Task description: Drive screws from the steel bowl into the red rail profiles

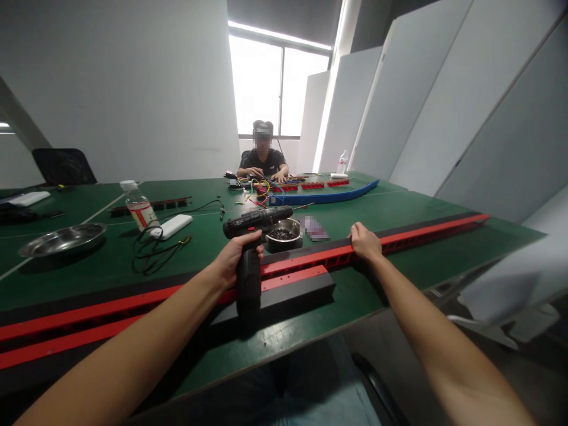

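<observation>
My left hand (237, 257) is wrapped round the grip of a black cordless drill (249, 278), held over the rails with its long thin bit pointing right. My right hand (364, 241) grips a long black-and-red rail (430, 231) that runs across the table, its fingers curled over the far edge. A second, shorter black-and-red rail (293, 291) lies alongside on the near side, ending near the table's middle. Just behind the drill sits a metal bowl (284, 238) of small dark pieces, probably screws.
A person (263, 160) sits across the green table (412, 269) near coloured wires and red parts. A blue curved strip (326, 194) lies there. On the left are a steel dish (64, 239), a bottle (139, 207), a white power bank (172, 226) and a black cable (151, 254).
</observation>
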Demonstrator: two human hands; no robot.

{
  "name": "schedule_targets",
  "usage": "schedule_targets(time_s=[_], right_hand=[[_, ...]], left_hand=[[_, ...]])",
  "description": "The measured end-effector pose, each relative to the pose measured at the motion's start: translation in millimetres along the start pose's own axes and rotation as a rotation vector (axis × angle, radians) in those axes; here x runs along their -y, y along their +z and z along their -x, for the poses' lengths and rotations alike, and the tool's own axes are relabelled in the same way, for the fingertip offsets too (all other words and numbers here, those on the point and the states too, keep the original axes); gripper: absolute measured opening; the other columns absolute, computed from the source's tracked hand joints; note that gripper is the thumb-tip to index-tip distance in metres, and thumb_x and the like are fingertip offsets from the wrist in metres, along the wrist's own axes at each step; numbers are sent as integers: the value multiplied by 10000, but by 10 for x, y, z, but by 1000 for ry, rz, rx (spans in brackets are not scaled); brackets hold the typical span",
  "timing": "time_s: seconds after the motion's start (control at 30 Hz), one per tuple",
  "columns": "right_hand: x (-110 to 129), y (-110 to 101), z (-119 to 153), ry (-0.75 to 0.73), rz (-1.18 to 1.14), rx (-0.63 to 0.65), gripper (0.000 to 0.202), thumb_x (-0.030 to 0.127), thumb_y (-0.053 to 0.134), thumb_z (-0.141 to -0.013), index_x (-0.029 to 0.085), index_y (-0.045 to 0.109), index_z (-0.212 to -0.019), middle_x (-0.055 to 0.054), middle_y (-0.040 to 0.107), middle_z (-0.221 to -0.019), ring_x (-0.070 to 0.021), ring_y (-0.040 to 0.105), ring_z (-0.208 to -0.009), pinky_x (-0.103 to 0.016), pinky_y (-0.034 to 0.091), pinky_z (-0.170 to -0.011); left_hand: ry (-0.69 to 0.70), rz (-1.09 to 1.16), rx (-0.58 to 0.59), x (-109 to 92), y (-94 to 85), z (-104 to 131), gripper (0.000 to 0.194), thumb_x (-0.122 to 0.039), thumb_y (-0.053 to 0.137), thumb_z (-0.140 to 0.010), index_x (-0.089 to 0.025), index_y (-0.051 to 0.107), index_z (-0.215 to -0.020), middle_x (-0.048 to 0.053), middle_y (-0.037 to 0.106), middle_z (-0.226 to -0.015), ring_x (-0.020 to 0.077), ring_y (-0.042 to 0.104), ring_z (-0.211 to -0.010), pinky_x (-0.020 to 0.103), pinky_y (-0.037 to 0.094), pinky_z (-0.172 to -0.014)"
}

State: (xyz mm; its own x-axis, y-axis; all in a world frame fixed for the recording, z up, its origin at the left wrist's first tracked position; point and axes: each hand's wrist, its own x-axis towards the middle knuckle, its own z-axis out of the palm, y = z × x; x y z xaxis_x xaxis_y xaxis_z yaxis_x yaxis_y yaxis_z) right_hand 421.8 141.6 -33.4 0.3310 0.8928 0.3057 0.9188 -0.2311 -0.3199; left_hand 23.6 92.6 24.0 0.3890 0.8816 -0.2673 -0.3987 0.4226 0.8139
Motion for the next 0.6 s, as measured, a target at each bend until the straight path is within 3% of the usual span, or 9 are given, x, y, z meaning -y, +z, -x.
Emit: schedule_targets(time_s=[0.33, 0.5, 0.6], right_hand=[[267, 15, 259, -66, 19, -2, 402, 399, 244, -1051, 217, 600, -1091, -116, 740, -986, -273, 660, -879, -327, 341, -704], [293, 2, 126, -116, 10, 86, 315, 375, 337, -1033, 211, 606, -1026, -118, 739, -941, -275, 667, -865, -324, 353, -712], [499, -13, 8, -228, -24, 169, 245, 374, 449, -992, 210, 622, -934, -109, 737, -933, -259, 665, -853, -309, 365, -710]], left_hand=[[37, 54, 46, 12, 23, 2, 208, -318, 726, -811, -152, 604, -785, 4, 595, -619, 105, 581, -495, 192, 481, -436], [18, 77, 30, 17, 9, -5, 223, -330, 686, -840, -148, 587, -759, 6, 587, -605, 103, 565, -469, 202, 471, -413], [14, 97, 27, 33, -13, -24, 223, -324, 651, -865, -140, 583, -759, 8, 585, -605, 98, 564, -469, 203, 483, -430]])
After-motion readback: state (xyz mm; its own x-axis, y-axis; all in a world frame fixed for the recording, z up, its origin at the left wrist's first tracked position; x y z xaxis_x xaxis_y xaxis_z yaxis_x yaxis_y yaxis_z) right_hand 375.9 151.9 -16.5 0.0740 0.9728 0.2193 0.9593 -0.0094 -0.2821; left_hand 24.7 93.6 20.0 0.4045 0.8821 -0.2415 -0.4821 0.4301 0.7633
